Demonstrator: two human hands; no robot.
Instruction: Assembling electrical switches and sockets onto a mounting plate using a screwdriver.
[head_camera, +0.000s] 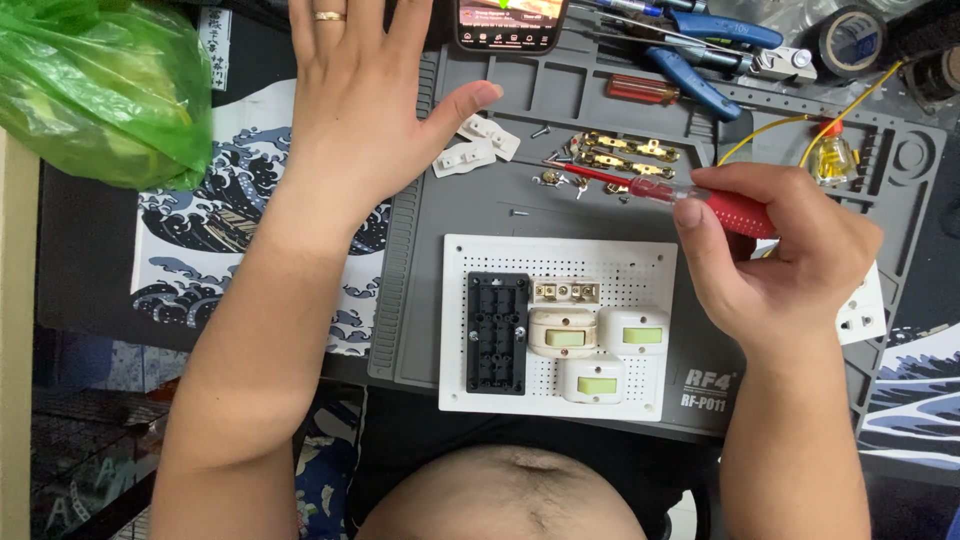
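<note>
Screwdriver, red-handled with a slim clear-tipped shaft (690, 197), is gripped in the closed right hand (770, 260), its tip directed left toward small brass contact strips (630, 152) laid on the grey silicone work mat (590, 95). Left hand (360, 110) is spread flat, fingers wide, nothing held, thumb just beside two small white plastic pieces (475, 145). White perforated board (620, 262) is set below, carrying a black terminal frame (497, 332) and three cream rocker switches (600, 345). Green plastic bag (100, 90) is placed far left.
</note>
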